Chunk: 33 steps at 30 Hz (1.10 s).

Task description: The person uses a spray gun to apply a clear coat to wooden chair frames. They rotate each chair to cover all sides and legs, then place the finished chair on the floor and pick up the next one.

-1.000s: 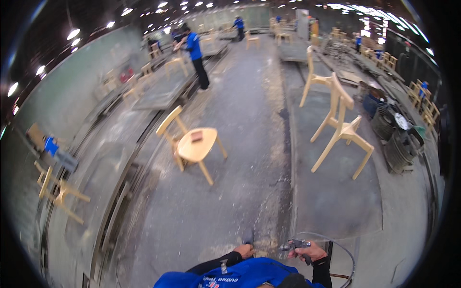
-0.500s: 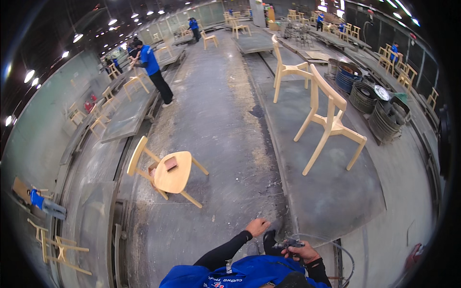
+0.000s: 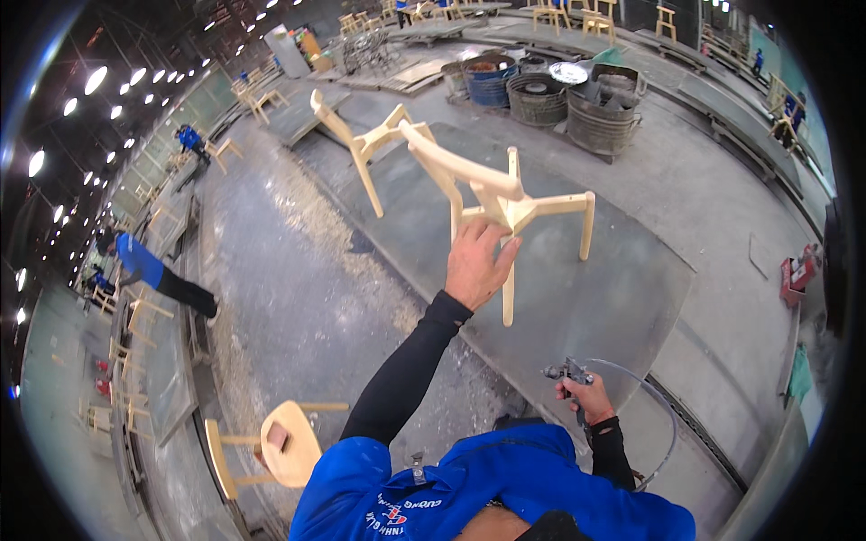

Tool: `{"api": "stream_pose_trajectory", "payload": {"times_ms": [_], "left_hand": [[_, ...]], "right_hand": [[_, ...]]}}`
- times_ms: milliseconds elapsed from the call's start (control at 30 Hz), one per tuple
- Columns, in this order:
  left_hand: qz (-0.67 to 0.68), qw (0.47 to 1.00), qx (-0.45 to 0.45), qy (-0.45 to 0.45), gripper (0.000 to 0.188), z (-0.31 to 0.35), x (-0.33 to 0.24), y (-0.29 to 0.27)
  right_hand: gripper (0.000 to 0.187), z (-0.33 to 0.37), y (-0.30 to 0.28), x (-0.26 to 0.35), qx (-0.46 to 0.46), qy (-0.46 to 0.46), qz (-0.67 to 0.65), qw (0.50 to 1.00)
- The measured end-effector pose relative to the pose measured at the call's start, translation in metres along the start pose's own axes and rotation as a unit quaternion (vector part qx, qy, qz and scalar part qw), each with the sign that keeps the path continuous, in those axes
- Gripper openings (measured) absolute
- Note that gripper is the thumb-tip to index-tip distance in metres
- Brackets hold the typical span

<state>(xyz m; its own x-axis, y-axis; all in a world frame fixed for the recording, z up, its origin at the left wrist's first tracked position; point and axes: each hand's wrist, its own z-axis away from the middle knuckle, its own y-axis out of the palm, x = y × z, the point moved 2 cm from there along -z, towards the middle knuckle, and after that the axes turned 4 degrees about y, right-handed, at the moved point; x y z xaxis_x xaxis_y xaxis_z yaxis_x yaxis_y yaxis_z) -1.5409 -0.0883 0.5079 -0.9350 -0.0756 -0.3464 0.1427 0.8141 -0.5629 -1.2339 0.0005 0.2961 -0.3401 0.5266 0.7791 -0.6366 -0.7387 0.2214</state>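
The pale wooden chair [image 3: 505, 203] stands tipped on the grey platform [image 3: 622, 298], near its middle; the left hand [image 3: 478, 261] grips its seat edge. The right hand [image 3: 585, 397] is closed around a spray gun [image 3: 566, 371] with a hose [image 3: 654, 406]. Sawdust streaks the concrete floor [image 3: 289, 270] of a large lit workshop.

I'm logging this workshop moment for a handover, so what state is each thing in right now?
Left hand: raised, gripping the near chair frame.
Near chair frame: bare wood, no seat, tilted.
Right hand: low, closed on the spray gun.
Spray gun: hose attached, pointing left.
Far chair frame: standing on the platform, untouched.
Seated chair: on the floor, a small block on its seat.
Metal tubs: open-topped.
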Motion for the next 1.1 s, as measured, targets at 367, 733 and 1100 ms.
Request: {"api": "stream_pose_trajectory", "payload": {"times_ms": [367,733,1100], "left_hand": [[-0.078,0.992,0.047,0.091,0.036,-0.097,0.088,0.079],[0.116,0.958,0.009,0.261,0.019,-0.061,0.129,-0.001],[0.255,0.926,0.116,0.252,0.009,-0.023,0.164,-0.092]], "right_hand": [[0.048,0.012,-0.007,0.011,0.008,-0.171,-0.287,0.943],[0.048,0.003,0.032,-0.029,-0.166,-0.173,-0.352,0.905],[0.042,0.050,0.057,-0.012,-0.347,-0.247,-0.363,0.829]]}}
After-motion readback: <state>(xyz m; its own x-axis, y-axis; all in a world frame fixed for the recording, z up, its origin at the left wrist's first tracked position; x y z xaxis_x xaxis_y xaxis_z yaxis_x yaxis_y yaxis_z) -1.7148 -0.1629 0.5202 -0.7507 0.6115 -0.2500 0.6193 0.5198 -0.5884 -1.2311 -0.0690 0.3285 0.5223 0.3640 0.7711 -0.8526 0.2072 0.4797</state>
